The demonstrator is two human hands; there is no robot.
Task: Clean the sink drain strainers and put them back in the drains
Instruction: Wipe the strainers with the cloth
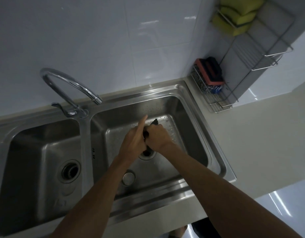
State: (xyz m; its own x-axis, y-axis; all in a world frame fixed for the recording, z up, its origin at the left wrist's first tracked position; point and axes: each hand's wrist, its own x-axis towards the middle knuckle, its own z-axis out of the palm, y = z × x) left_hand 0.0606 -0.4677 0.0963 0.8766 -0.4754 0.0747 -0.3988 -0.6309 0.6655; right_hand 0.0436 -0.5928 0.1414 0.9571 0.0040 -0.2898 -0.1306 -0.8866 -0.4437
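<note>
Stainless-steel double sink (215, 162), right basin: left hand (133, 140) closed around a dark round strainer (145, 134), forefinger extended; right hand (156, 136), touching it, clenches a dark scouring pad (155, 121). Open drain (147, 153) just below the grip.

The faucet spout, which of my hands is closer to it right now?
Left. The left hand is over the right basin, just below and right of the faucet spout; the right hand sits farther right, against the left one.
</note>
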